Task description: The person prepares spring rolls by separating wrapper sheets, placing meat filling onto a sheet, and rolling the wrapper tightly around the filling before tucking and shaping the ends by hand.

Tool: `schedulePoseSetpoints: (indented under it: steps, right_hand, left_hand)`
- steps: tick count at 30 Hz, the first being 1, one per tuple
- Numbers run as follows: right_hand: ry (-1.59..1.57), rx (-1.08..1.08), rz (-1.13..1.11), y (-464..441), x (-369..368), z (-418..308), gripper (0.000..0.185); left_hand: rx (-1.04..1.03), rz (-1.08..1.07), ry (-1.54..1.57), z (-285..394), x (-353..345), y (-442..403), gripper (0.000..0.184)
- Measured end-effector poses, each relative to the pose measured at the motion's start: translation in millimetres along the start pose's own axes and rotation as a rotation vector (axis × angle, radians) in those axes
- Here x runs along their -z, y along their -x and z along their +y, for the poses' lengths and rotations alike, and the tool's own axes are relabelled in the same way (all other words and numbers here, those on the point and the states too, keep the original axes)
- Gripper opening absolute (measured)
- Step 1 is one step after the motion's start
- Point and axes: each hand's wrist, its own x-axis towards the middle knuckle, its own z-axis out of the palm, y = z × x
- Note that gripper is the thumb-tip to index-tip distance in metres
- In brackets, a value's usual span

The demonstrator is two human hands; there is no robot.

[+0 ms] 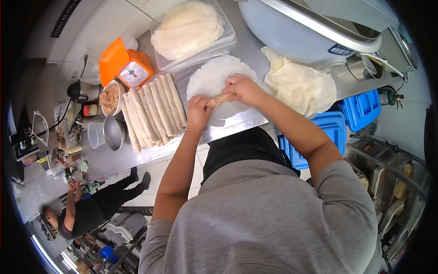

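Observation:
A round, thin white wrapper (pixel 207 75) lies flat on the metal counter in front of me. Across its near part runs a strip of minced filling (pixel 219 100). My left hand (pixel 199 111) has its curled fingers on the strip's left end. At the other end, my right hand (pixel 243 88) is closed with its fingertips on the filling. Several finished rolls (pixel 153 112) lie side by side to the left of the wrapper. A bowl of minced filling (pixel 109 98) stands beyond them. More wrappers are stacked in a clear plastic tub (pixel 232 39) at the back.
An orange kitchen scale (pixel 132 71) stands behind the rolls. A metal bowl (pixel 114 133) and a plastic tub (pixel 95 135) are at left. Loose wrappers (pixel 299 86) lie at right, below a large pale basin (pixel 296 34). Blue lids (pixel 331 132) are below the counter. Another person (pixel 91 210) works at far left.

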Motion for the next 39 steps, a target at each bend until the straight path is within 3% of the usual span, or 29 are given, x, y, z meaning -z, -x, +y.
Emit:
schedulePoseSetpoints:
  steps: [5, 9, 12, 15, 20, 23, 26, 30, 32, 34, 36, 39]
  right_hand:
    - [0.039, 0.043, 0.066, -10, -4, -8, 0.034]
    - [-0.069, 0.023, 0.031, -16, -22, -8, 0.032]
    - [0.033, 0.041, 0.223, -22, -31, -8, 0.03]
    - [0.072, -0.021, -0.019, -24, -22, -27, 0.031]
    - [0.043, -0.049, 0.035, -23, -36, -24, 0.024]
    - [0.065, -0.069, -0.011, -27, -34, -25, 0.023]
    - [-0.006, -0.103, -0.1, -29, -22, -35, 0.028]
    - [0.0, -0.063, -0.113, -30, -9, -41, 0.037]
    - [0.003, -0.018, 0.076, -28, -19, -36, 0.04]
    - [-0.019, -0.021, 0.17, -27, -9, -45, 0.041]
    - [0.008, -0.013, 0.305, -23, -1, -50, 0.032]
    - [-0.024, -0.081, 0.353, -22, 15, -67, 0.026]
  left_hand:
    - [-0.034, 0.088, -0.115, 39, 25, -4, 0.034]
    - [-0.116, 0.108, -0.123, 10, 6, 2, 0.037]
    - [-0.049, 0.097, -0.029, 2, 8, 4, 0.032]
    - [0.013, 0.062, -0.001, 12, 14, 4, 0.028]
    - [0.038, 0.027, -0.048, -1, 15, 12, 0.03]
    - [0.071, 0.134, -0.03, 20, 27, 11, 0.026]
    - [0.005, 0.093, -0.102, -6, 19, 24, 0.036]
    - [0.089, 0.069, -0.035, -14, 23, 29, 0.047]
    - [0.207, 0.138, -0.005, 19, 45, 23, 0.048]
    - [0.194, 0.251, 0.006, 28, 86, 14, 0.036]
    - [0.155, 0.352, -0.034, 12, 127, 11, 0.034]
    - [0.393, 0.518, -0.129, -51, 199, 1, 0.023]
